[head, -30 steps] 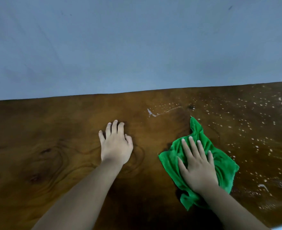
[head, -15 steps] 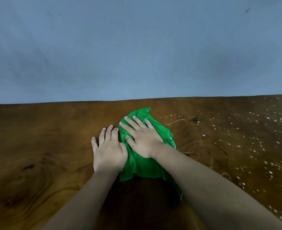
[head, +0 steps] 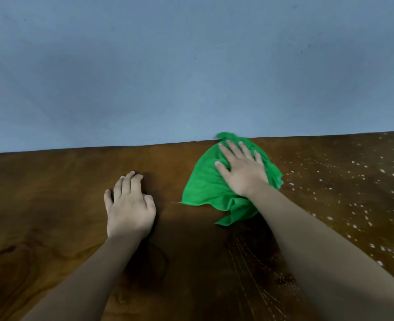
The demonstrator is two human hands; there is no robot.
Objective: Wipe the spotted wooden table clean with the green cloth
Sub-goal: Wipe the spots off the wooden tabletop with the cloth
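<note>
The green cloth (head: 205,184) lies crumpled on the dark wooden table (head: 52,205), its top touching the far edge. My right hand (head: 240,170) presses flat on the cloth with fingers spread. My left hand (head: 130,205) rests palm down on bare wood to the left of the cloth, fingers slightly curled, holding nothing. White spots (head: 365,177) speckle the table's right side. Faint wet streaks (head: 249,258) show on the wood below the cloth.
A plain blue-grey wall (head: 191,66) rises directly behind the table's far edge. The wood left of my left hand shows only grain and knots.
My right hand has slid the cloth from beside my left hand to the right and up to the table's far edge. My left hand stays planted on the wood.
</note>
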